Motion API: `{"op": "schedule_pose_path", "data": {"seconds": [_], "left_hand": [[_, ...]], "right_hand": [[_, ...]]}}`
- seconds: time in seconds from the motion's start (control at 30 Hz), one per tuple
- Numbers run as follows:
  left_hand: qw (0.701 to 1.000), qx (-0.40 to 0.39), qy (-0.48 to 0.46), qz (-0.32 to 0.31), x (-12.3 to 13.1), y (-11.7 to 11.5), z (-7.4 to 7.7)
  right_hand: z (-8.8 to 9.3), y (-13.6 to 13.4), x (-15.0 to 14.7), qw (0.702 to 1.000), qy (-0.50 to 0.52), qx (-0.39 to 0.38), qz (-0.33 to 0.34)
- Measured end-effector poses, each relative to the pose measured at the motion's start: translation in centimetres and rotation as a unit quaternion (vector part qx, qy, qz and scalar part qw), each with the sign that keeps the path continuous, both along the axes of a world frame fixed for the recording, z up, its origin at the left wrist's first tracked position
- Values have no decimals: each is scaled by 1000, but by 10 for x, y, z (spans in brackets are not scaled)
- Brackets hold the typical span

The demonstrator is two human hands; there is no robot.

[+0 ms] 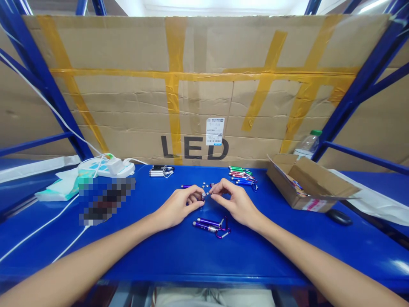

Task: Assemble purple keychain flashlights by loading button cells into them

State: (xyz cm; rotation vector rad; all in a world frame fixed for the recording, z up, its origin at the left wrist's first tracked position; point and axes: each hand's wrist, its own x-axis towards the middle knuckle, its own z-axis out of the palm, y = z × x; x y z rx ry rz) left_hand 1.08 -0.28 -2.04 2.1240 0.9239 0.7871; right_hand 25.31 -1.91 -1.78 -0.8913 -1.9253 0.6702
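A blue desk (153,256) holds purple penlights (207,222) near its middle, multicoloured penlights (238,175) by the back edge, a carton (281,183) toward the right edge.

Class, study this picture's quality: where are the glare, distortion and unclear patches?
In the head view: washed-out brightness at top centre; glare on the blue table at lower right; blue posts leaning outward and forearms stretched, suggesting wide-angle distortion; pixelated blocks at left; small silver discs near the left hand, too soft for fine detail.
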Motion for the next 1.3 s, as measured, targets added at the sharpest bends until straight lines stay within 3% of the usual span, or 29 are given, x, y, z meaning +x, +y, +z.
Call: {"op": "schedule_pose_path", "data": {"seconds": [0.53, 1.3], "left_hand": [[1000, 27, 5, -9, 6, -4, 1], [1000, 8, 5, -13, 7, -7, 3]], "right_hand": [[-1, -3, -2, 999, -6, 20, -41], [3, -7, -5, 996, -61, 71, 4]]}}
